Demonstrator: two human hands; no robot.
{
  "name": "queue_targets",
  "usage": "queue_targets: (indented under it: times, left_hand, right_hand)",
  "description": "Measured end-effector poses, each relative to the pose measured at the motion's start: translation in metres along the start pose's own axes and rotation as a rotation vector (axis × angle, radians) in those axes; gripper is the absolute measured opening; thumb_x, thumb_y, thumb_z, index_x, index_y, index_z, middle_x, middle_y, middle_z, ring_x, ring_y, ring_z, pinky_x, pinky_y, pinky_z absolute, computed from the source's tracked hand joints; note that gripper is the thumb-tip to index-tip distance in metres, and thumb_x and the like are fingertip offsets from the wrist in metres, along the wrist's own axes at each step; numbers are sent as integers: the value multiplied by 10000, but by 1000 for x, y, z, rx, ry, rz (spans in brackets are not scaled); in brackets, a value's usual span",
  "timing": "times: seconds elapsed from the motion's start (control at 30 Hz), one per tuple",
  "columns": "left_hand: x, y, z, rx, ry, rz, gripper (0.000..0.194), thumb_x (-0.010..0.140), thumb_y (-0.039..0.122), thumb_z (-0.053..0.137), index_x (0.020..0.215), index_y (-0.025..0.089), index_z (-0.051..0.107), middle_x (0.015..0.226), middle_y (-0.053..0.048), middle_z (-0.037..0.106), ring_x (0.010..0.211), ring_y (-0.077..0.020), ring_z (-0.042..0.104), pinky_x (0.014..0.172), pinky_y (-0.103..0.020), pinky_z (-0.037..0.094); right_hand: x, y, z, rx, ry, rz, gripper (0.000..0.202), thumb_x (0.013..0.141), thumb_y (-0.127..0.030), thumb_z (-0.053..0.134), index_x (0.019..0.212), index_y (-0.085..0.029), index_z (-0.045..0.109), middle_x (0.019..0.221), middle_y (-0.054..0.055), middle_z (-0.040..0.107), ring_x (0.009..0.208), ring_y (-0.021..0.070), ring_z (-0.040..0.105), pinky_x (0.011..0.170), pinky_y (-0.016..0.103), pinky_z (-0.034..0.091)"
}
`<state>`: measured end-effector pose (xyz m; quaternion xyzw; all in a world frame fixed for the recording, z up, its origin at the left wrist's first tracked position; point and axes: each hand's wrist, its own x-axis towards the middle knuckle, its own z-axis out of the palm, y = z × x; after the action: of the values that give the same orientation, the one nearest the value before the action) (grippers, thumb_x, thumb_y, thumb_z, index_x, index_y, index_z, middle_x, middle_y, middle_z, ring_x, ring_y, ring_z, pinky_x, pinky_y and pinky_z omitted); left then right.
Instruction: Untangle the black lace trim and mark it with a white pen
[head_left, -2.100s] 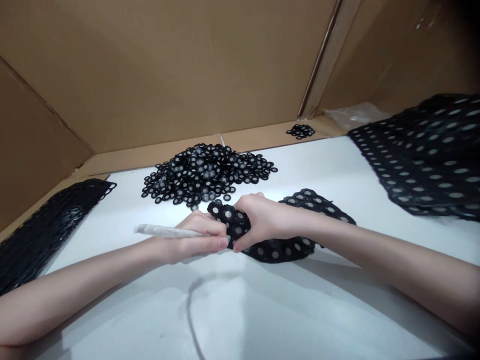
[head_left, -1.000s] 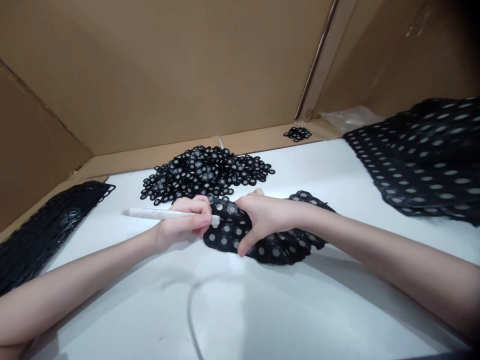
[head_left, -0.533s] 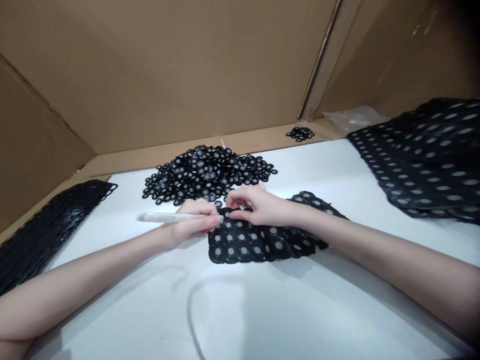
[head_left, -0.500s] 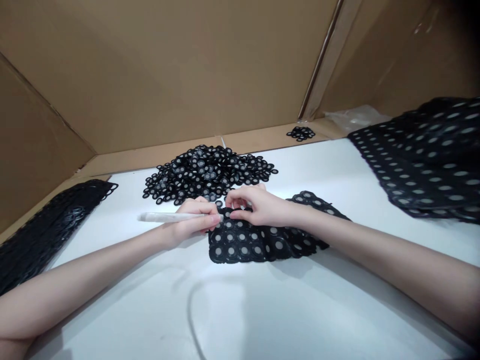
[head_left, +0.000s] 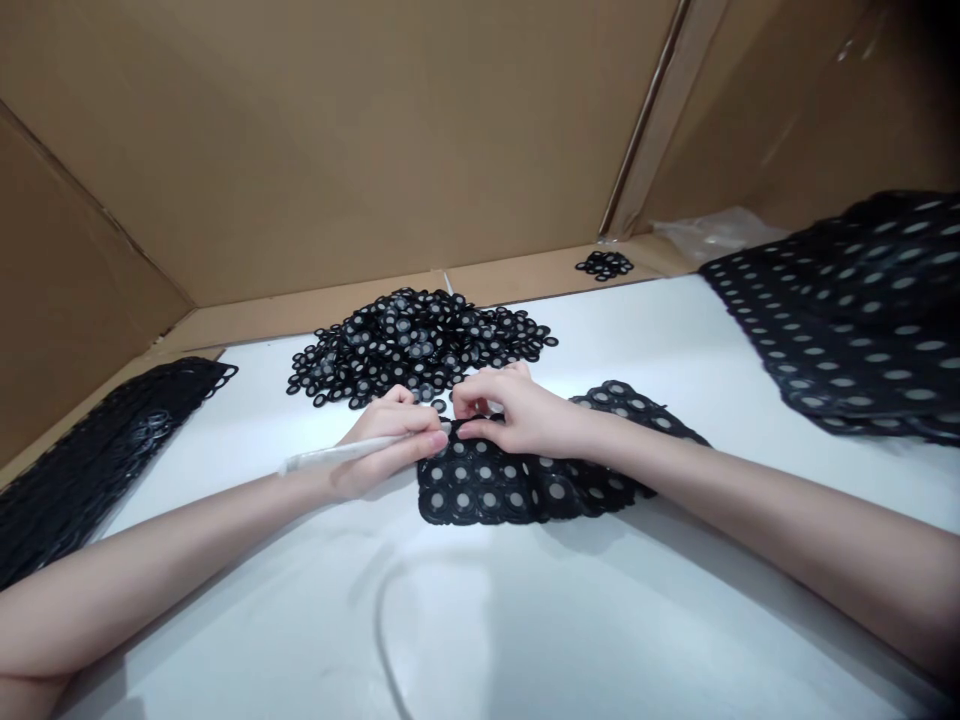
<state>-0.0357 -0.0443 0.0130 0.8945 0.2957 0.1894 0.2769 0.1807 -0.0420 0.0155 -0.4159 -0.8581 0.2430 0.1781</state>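
My left hand is closed around a white pen-like stick, whose tip reaches the upper left corner of a black sheet with grey round dots. Bent over the same sheet's top edge, my right hand has thumb and fingers pinched on it. Whether a loose piece is between those fingers is hidden. The sheet lies on the white table, its right part rumpled under my right forearm. Just beyond both hands is a heap of small black rings with grey centres.
A stack of black openwork strips lies at the left. Large black dotted sheets cover the right side. A small pile of rings and a clear plastic bag lie by the cardboard wall at the back.
The rear end of the white stick has dipped lower, and my left hand has tilted slightly with it. My right hand stays at the sheet's top edge almost unmoved.
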Motion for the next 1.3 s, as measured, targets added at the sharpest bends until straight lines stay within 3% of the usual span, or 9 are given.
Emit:
queue_targets:
  times: [0.5,0.9,1.13,1.3]
  left_hand:
    - [2,7,0,64,-86,72,387,977,324,336,627,160,333,554,48,384,575,-118,221,742,-327,242]
    - [2,4,2,119,-133,88,374,979,316,345,641,155,354,579,52,413,564,-103,267,744,-323,235]
    - [1,3,6,-15,-46,-78,423,956,395,352,613,167,447,577,18,472,638,-139,380,723,-305,291]
    - [-3,8,8,47,-77,-37,438,973,408,324,616,163,392,567,27,416,604,-130,309,725,-317,261]
  right_hand:
    - [3,-8,3,-30,-6,8,192,696,11,573,640,-152,487,710,-20,593,804,160,518,754,309,182]
    - [2,-9,7,-28,46,53,168,690,-21,591,626,-150,505,683,-22,603,747,143,534,746,309,197]
    - [3,-6,10,-45,87,67,161,693,-58,600,619,-155,496,642,-37,564,713,134,518,740,297,207]
    - [1,-9,10,-35,83,92,174,674,-38,600,603,-155,493,622,-40,552,721,140,523,735,294,216]
